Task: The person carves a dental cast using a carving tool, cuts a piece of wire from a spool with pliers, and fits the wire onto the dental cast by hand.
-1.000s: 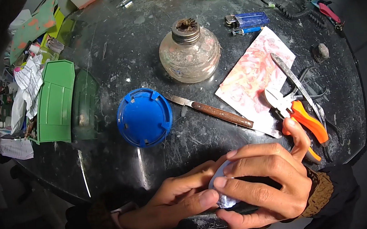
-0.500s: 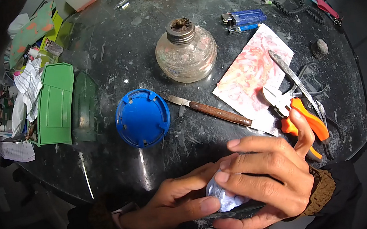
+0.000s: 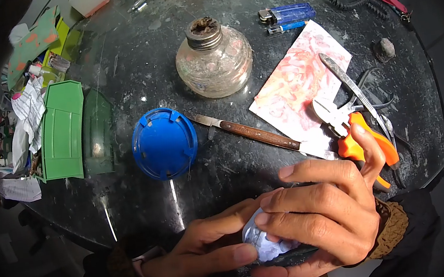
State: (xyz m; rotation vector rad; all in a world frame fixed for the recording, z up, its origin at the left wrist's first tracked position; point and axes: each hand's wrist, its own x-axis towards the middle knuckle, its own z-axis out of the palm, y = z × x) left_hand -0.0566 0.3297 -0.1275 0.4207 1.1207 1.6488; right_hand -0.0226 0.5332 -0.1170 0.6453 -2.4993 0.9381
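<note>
Low at the front edge of the table, a pale blue dental cast [image 3: 265, 244] with a lumpy surface is partly covered by my fingers. My left hand [image 3: 208, 248] grips its left side, thumb in front and fingers behind. Curled over its top and right side is my right hand [image 3: 323, 214], with fingertips touching it and the thumb below. The right little finger sticks up beside orange-handled cutting pliers [image 3: 353, 144]. Behind the hands lies a wooden-handled wax knife [image 3: 257, 134].
A blue round lid [image 3: 164, 144] and a glass spirit lamp [image 3: 214, 62] stand mid-table. A green bin [image 3: 62, 133] is at left. Tweezers [image 3: 351, 84] lie across a red-smeared white pad [image 3: 298, 79]. A blue lighter [image 3: 290, 14] lies behind.
The view has shifted slightly, so the tabletop things appear a little further left. Both hands keep their hold on the cast, which seems slightly turned.
</note>
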